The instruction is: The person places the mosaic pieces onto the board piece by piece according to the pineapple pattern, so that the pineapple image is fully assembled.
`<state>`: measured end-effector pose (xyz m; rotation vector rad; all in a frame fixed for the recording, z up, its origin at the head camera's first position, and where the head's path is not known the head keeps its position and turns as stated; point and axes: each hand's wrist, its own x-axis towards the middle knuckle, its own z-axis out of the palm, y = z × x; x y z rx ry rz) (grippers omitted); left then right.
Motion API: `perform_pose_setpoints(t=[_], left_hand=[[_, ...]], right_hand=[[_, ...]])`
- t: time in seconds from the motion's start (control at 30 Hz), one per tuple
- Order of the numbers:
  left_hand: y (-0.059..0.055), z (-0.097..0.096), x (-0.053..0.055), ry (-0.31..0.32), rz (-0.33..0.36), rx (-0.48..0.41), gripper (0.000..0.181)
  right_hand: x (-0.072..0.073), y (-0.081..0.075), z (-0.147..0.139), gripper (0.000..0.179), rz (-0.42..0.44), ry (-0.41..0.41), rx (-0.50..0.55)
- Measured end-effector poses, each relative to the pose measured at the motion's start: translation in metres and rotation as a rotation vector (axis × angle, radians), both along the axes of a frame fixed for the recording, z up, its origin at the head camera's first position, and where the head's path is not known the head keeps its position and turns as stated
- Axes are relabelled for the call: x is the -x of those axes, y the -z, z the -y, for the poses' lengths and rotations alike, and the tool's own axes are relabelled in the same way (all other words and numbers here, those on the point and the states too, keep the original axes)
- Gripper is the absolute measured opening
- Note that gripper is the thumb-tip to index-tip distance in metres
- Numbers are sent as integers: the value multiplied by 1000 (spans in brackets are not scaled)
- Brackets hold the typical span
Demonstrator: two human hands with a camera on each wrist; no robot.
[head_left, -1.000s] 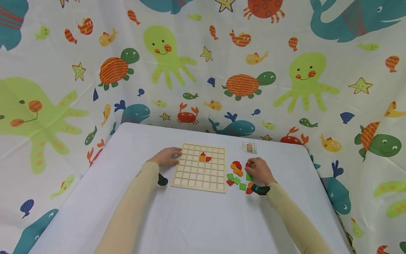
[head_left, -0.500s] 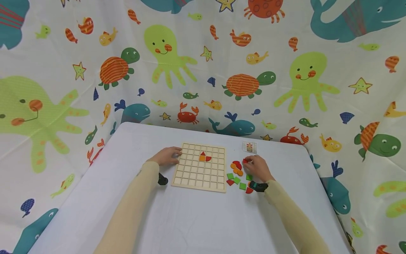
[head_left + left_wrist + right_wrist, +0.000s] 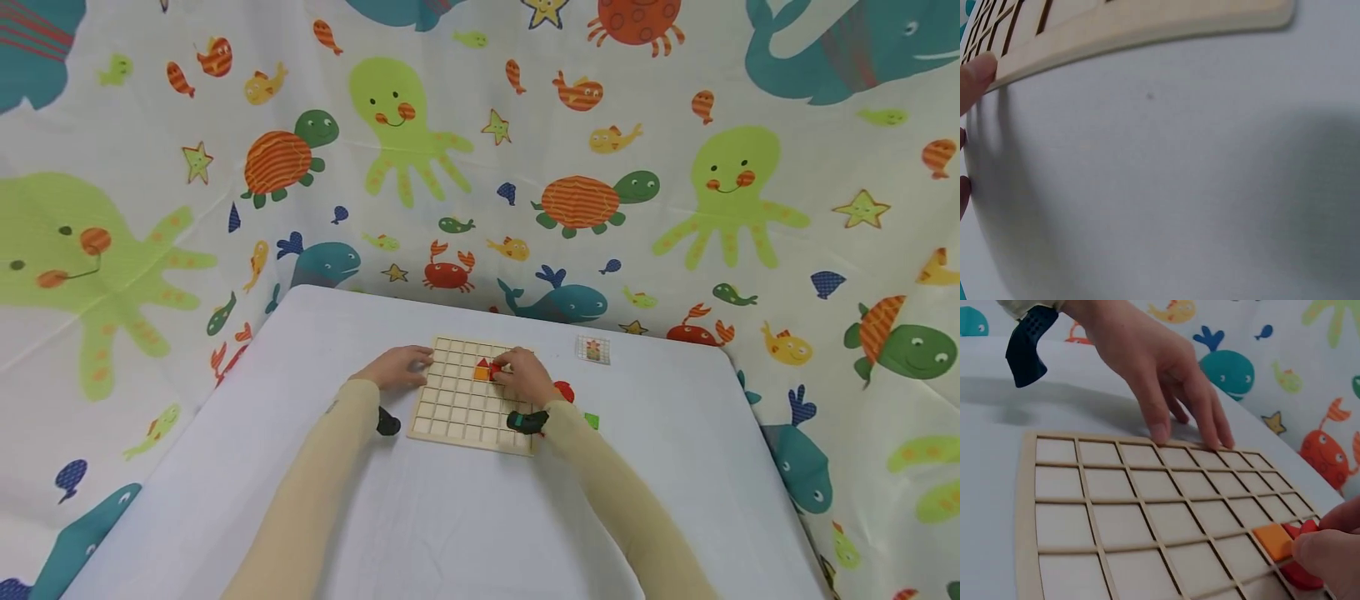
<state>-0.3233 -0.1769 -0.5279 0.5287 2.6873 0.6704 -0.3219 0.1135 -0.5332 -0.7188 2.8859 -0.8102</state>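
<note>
A wooden board (image 3: 450,408) with a grid of square cells lies on the white table. My left hand (image 3: 393,368) rests at its left edge, fingertips on the rim, as the right wrist view also shows. Over the upper part of the board, my right hand (image 3: 527,377) pinches a small red piece (image 3: 1308,526) between thumb and finger. Right beside it an orange square (image 3: 1272,540) sits in a cell, with a red triangle (image 3: 482,362) in the cell behind. Below the pinched piece, a red rounded piece (image 3: 1300,575) is partly covered by the thumb.
Right of the board lie loose pieces, among them a red one (image 3: 565,391) and a green square (image 3: 592,421); the right forearm hides others. A small pattern card (image 3: 593,350) lies at the back right. A patterned sea-animal cloth (image 3: 465,167) hangs behind the table.
My right hand has lifted a red piece from the loose pieces and carried it left over the board, beside the orange square. The left hand stays at the board's edge.
</note>
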Motion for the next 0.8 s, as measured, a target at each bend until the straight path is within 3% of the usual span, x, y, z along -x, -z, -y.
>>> perform_pose_setpoints(t=[0.33, 0.53, 0.8], left_hand=[[0, 0, 2, 9, -4, 5, 47], [-1, -1, 1, 17, 1, 3, 48], [-2, -1, 0, 15, -7, -1, 48]], right_hand=[[6, 5, 50, 26, -83, -87, -99], [5, 8, 57, 25, -89, -63, -193], [6, 11, 56, 25, -114, -45, -192]])
